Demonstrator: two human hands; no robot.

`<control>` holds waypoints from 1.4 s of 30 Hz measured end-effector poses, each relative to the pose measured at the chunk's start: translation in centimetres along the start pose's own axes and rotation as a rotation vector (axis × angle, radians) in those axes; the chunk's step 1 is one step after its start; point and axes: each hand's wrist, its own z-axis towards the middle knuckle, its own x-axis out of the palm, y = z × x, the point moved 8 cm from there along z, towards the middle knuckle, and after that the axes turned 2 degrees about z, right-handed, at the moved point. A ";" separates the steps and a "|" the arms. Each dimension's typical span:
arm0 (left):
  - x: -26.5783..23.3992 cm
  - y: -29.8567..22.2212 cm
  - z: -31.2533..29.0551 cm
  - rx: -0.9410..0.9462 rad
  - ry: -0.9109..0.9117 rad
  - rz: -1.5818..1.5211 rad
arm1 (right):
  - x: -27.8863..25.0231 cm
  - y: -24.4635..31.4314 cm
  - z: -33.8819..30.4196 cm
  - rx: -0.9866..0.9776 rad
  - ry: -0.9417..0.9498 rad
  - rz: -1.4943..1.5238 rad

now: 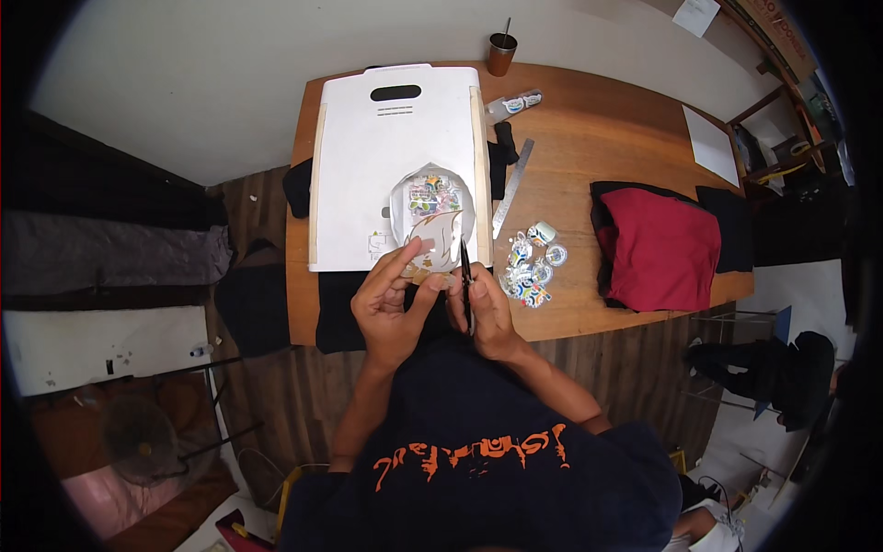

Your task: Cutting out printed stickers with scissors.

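My left hand pinches a translucent sheet with brown outlined shapes, its thumb and fingers on the lower left of it. In my right hand is a slim black pointed tool, held upright along the right edge of the sheet; whether it is scissors or tweezers I cannot tell. The sheet is above a round whitish container holding several colourful stickers, and covers its near part. Beneath lies a white board with an oval handle slot.
A pile of small colourful stickers and rolls lies right of the board, by a metal ruler. Folded red cloth rests on dark cloth farther right. A brown cup stands at the far edge of the wooden table.
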 end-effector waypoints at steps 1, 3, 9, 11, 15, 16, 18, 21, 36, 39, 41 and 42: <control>0.0 0.0 0.0 -0.002 0.001 0.006 | 0.0 0.1 0.1 -0.008 -0.005 -0.003; 0.0 0.0 -0.1 -0.005 0.002 0.013 | 0.0 -0.1 0.0 -0.004 -0.010 -0.001; 0.0 0.3 -0.3 -0.003 0.006 0.004 | -0.2 -0.4 -0.1 -0.007 -0.025 0.010; 0.0 0.3 -0.3 -0.006 0.008 -0.001 | -0.2 -0.4 -0.2 -0.006 -0.031 0.015; 0.0 0.2 -0.3 0.000 0.006 0.005 | -0.2 -0.2 -0.2 -0.012 -0.029 0.016; 0.0 0.2 -0.3 0.002 0.007 0.003 | -0.2 -0.2 -0.1 -0.016 -0.025 0.015; 0.0 0.1 -0.3 0.005 0.009 0.000 | -0.3 -0.3 -0.2 -0.009 -0.032 0.027; 0.1 0.1 -0.3 0.019 0.016 -0.007 | -0.3 0.2 0.0 -0.014 -0.039 0.031; -0.1 0.3 -0.2 0.011 -0.046 -0.002 | -2.6 1.0 1.1 0.055 -0.084 0.008; 0.3 0.0 -0.2 0.074 -0.027 -0.038 | -2.8 1.3 1.3 0.040 -0.096 -0.048; 0.3 0.5 -0.1 -0.021 -0.059 -0.050 | -3.2 1.2 1.5 0.041 -0.115 -0.051; 0.3 0.5 -0.1 -0.020 -0.061 -0.050 | -3.4 1.2 1.6 0.040 -0.135 -0.052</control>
